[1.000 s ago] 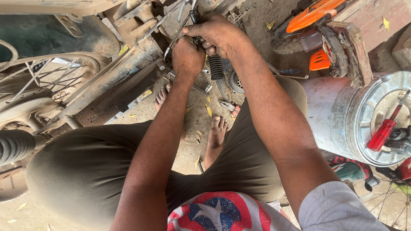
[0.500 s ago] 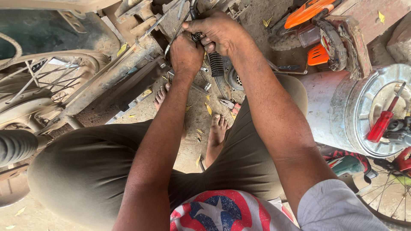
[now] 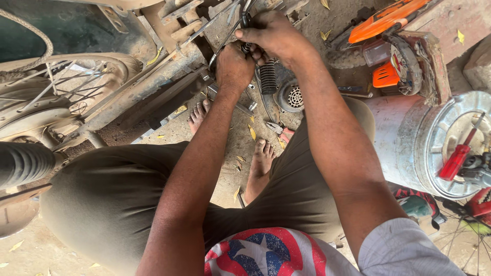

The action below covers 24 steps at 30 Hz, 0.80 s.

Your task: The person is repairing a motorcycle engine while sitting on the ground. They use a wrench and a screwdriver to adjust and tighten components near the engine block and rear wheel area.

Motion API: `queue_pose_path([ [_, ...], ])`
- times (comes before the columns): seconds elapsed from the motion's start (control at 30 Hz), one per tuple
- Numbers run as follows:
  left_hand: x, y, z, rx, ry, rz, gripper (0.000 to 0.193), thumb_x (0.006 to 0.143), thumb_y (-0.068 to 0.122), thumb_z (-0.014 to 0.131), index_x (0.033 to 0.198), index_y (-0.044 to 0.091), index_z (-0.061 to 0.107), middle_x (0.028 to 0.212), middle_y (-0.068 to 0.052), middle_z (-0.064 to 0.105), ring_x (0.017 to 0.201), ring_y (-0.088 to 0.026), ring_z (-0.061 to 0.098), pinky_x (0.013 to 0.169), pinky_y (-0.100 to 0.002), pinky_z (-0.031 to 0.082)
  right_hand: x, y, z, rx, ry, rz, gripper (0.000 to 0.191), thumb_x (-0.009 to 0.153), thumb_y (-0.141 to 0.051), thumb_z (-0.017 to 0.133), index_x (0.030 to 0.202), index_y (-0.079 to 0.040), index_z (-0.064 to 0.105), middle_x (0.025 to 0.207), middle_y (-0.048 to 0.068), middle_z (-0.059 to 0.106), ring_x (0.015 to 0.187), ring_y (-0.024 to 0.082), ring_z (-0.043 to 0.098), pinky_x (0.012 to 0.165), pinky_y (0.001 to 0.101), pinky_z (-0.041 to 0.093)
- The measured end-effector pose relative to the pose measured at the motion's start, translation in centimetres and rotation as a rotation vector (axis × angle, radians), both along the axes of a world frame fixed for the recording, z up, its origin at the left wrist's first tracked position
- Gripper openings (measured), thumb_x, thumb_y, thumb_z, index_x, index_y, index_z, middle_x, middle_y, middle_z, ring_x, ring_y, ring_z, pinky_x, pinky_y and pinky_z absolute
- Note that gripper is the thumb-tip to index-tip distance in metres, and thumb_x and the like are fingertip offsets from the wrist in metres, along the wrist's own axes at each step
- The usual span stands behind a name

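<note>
I am looking down over my knees at a dusty motorcycle frame (image 3: pixel 153 87), and both my hands are working at its underside near the top of the view. My left hand (image 3: pixel 234 66) is curling into a closed fist around a slim metal tool (image 3: pixel 204 26) whose bright shaft is running up and left from the knuckles; the fingers are wrapping it fully. My right hand (image 3: pixel 276 36) is pinching down just above and right of the left, thumb and fingers closing on a dark metal part (image 3: pixel 245 20) at the frame; what exactly lies inside that pinch I cannot tell. The two hands are almost touching.

No label is showing clearly. To the right, a round silver drum (image 3: pixel 409 148) is lying on its side with its ribbed open end facing me, and a red-handled screwdriver (image 3: pixel 455 161) is resting in that end. Above it, an orange plastic cover (image 3: pixel 383 20) is lying slanted, with a smaller orange piece (image 3: pixel 386 75) beside a dark round machine part (image 3: pixel 406 64).

Just below my hands, a black coil spring (image 3: pixel 267 76) and a round grilled fitting (image 3: pixel 292 97) are sitting on the ground. My bare feet (image 3: pixel 261 163) are planted on sandy ground scattered with yellow leaves. On the left, a spoked wheel (image 3: pixel 56 92) is crowding the frame's edge. The open room is narrow: a strip of ground between my knees, hemmed by the frame on the left and the drum on the right.
</note>
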<state>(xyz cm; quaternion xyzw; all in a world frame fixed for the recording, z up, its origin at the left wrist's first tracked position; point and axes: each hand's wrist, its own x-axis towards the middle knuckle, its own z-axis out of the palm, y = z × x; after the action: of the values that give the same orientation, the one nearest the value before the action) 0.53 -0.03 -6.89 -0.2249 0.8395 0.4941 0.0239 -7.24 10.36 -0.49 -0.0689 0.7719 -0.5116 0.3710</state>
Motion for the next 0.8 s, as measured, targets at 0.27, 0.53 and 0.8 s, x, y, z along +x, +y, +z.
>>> queue_pose_path([
  [0.27, -0.2, 1.0, 0.1, 0.420, -0.003, 0.058, 0.019, 0.090, 0.008, 0.056, 0.084, 0.001, 0.072, 0.072, -0.008, 0.073, 0.062, -0.018, 0.071, 0.057, -0.036, 0.059, -0.7, 2.1, -0.8, 0.115, 0.276, 0.163, 0.044, 0.086, -0.006, 0.076, 0.127, 0.005, 0.062, 0.104, 0.016, 0.072, 0.085, 0.023, 0.073, 0.072, 0.0350, 0.062],
  [0.53, 0.6, 0.8, 1.6, 0.473, 0.055, 0.033, 0.017, 0.082, 0.006, 0.066, 0.095, -0.002, 0.071, 0.074, -0.010, 0.073, 0.060, -0.016, 0.068, 0.053, -0.033, 0.054, -0.1, 2.7, -0.2, 0.108, 0.968, 0.341, 0.049, 0.084, -0.002, 0.082, 0.126, 0.006, 0.060, 0.116, 0.017, 0.071, 0.110, 0.030, 0.073, 0.104, 0.0411, 0.058],
  [0.8, 2.7, -0.2, 3.9, 0.223, 0.280, 0.082, 0.017, 0.084, 0.004, 0.064, 0.100, 0.000, 0.069, 0.076, -0.011, 0.072, 0.066, -0.019, 0.073, 0.063, -0.036, 0.058, 1.6, 1.7, 1.1, -0.010, 1.133, 0.361, 0.049, 0.082, 0.002, 0.082, 0.127, -0.004, 0.063, 0.115, 0.019, 0.070, 0.105, 0.031, 0.072, 0.092, 0.0413, 0.062],
])
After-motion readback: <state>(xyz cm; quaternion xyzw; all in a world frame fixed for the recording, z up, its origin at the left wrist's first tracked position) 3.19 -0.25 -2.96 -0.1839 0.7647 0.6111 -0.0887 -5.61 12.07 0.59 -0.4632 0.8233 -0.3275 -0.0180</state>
